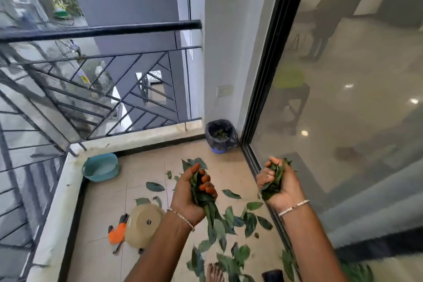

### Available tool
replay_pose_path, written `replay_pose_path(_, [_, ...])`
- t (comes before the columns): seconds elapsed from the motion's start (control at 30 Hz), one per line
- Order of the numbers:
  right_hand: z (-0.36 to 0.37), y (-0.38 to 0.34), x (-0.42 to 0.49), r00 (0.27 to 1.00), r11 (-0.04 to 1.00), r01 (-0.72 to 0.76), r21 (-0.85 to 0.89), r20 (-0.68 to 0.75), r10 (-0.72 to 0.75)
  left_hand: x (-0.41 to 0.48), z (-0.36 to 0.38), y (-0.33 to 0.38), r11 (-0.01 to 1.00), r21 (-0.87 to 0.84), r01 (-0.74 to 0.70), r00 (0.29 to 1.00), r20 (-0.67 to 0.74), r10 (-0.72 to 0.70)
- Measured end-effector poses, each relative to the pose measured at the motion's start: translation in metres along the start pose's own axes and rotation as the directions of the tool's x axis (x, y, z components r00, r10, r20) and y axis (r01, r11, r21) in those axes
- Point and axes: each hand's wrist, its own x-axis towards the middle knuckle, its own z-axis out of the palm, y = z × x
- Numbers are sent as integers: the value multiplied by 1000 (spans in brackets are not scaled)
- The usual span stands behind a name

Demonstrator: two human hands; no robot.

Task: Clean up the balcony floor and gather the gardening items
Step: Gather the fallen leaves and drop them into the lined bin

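Clutching crumpled green leaves (pixel 209 210), the left hand (pixel 194 190) and right hand (pixel 280 184) each curl round a bunch above the smooth tiled floor (pixel 146 167). Loose leaves (pixel 250 224) lie scattered below, near an upturned round pot (pixel 143 225) and an orange glove (pixel 117 233); a bag-lined bin (pixel 219 136) stands past bare tile in the far corner.

Green leaves (pixel 250 224) are lying scattered on the floor (pixel 146 167) at six o'clock. More are sitting bunched in the left hand (pixel 187 192) and right hand (pixel 283 188).

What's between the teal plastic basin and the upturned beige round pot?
Head view: only bare tile between the teal plastic basin and the upturned beige round pot; one green leaf lies by the pot's far rim.
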Motion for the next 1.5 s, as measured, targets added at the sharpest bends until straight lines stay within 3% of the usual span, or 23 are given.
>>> replay_pose_path(0.5, [34, -125, 267, 993, 997, -43, 63, -107, 50, 265, 81, 116, 994, -65, 82, 989, -117, -89])
replay_pose_path(0.7, [56, -186, 390, 943, 996, -8, 92, -330, 38, 400, 114, 168, 990, -4, 142, 952, -275, -138])
replay_pose_path(0.9, [59, -221, 506, 898, 992, 2, 122, -436, 52, 544, 121, 206, 959, 180, 217, 864, -493, -103])
replay_pose_path(1.2, [-52, -217, 634, 762, 987, -92, 128, -629, 153, 764, 38, 214, 895, 291, 338, 721, -692, -48])
replay_pose_path(1.3, [-96, -206, 668, 706, 979, -176, 105, -679, 200, 820, 17, 211, 893, 269, 361, 735, -671, -95])
replay_pose_path(1.4, [-134, -196, 701, 679, 965, -239, 106, -692, 244, 879, -10, 208, 935, 202, 290, 782, -614, -110])
replay_pose_path(1.5, [-162, -184, 734, 615, 947, -306, 99, -739, 275, 915, -47, 206, 964, 115, 240, 752, -650, -110])
